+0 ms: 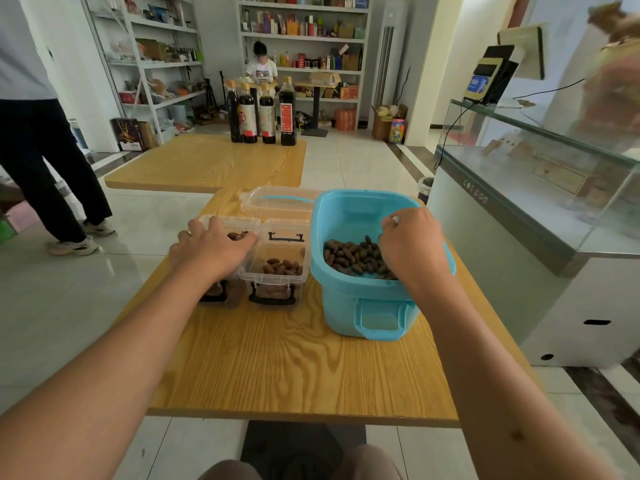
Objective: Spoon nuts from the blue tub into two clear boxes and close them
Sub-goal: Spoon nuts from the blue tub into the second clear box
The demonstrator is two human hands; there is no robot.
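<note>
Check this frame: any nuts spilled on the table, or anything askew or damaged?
Nothing stands out. Nuts lie only inside the blue tub and the two clear boxes; none show on the wooden table.

A wood-grain table (304,368) is carrying everything near the person. At its two o'clock corner a blue tub (367,303) of brown nuts is standing, handle facing six o'clock. Just beside the tub, toward nine o'clock, two clear boxes are sitting side by side and touching: the right box (277,271) is lying open with nuts inside, and the left box (221,292) is largely hidden under a hand. Toward twelve o'clock from them, a clear lid (277,202) is lying at the table's far edge.
</note>
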